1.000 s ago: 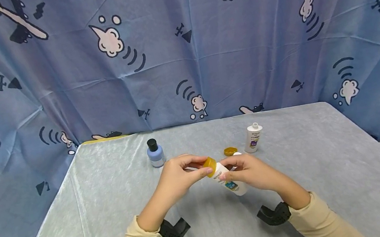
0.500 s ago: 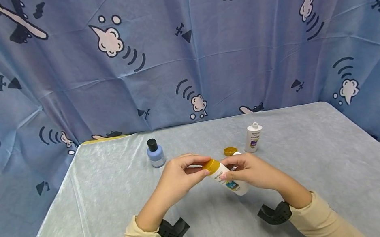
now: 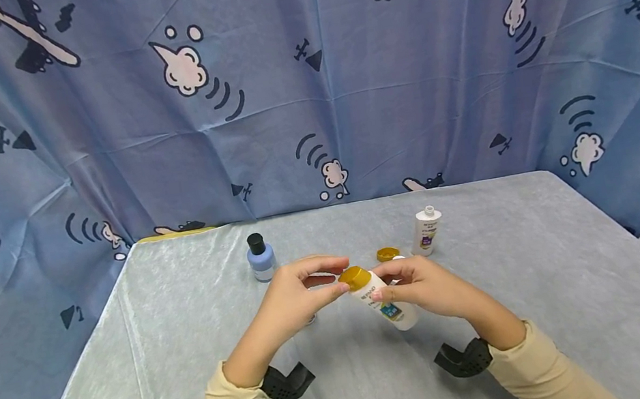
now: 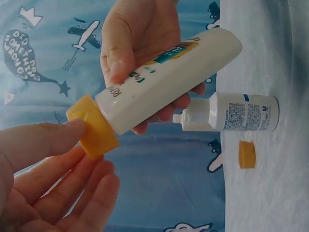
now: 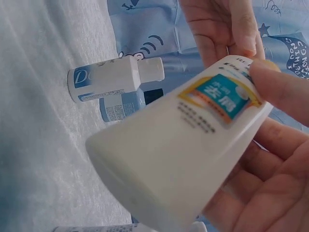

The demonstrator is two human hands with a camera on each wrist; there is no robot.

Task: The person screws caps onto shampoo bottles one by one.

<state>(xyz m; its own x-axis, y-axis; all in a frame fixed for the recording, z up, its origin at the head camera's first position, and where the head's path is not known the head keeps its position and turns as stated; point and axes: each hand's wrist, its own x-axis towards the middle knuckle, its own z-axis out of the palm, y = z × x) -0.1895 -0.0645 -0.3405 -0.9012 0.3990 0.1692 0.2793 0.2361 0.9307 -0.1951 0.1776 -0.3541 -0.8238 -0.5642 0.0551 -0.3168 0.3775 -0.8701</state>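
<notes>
My right hand [image 3: 423, 286] grips a white shampoo bottle [image 5: 159, 150] by its sides, thumb on the label side. The bottle is raised and tilted, its top pointing up and left. A mustard-yellow cap [image 4: 94, 126] sits at its top end, with a narrow gap between its lower edge and the bottle's shoulder in the left wrist view. My left hand [image 3: 297, 292] is around the cap with loose fingers; in the left wrist view the thumb [image 4: 48, 140] overlaps the cap and the other fingers lie slack beneath it.
A blue bottle [image 3: 262, 263] with a black top stands behind my left hand. At back right stands an uncapped white bottle [image 3: 426, 233], with another yellow cap [image 3: 387, 254] lying near it. A white bottle with a blue label [image 5: 104, 79] stands partly hidden behind the left hand.
The yellow cap has turned and sits straighter on the bottle top. The left hand's fingers have loosened and drawn slightly left of it. The right hand has stayed nearly still.
</notes>
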